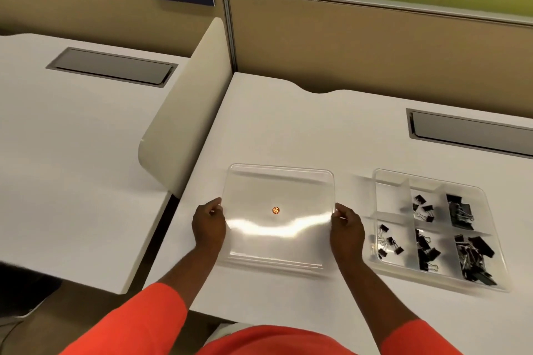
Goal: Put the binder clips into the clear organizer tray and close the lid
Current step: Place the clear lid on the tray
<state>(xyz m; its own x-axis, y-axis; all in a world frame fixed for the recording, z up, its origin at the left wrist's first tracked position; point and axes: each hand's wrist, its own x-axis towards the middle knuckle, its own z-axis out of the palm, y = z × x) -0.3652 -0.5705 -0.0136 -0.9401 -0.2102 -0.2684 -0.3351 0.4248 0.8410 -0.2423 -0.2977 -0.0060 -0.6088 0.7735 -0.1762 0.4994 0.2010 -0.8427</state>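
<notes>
1. The lid is sitting between the two hands, low over or on the table; I cannot tell whether it is lifted clear. An orange dot is showing at its middle.
2. The left hand is pinching the lid's left edge and the right hand its right edge, fingers closed on the rim.
3. The clear organizer tray is lying just to the right of the right hand, apart from the lid, with its long axis running away from the person and slightly rightward.
4. The right hand is standing nearer the tray, so the lid is likely needing to travel rightward and settle square over the rim.
5. The binder clips are lying inside the tray, spread over several compartments; the far-left compartment is looking empty.
6. None are showing loose on the table, so the closing step is appearing to be the one in hand.
</notes>
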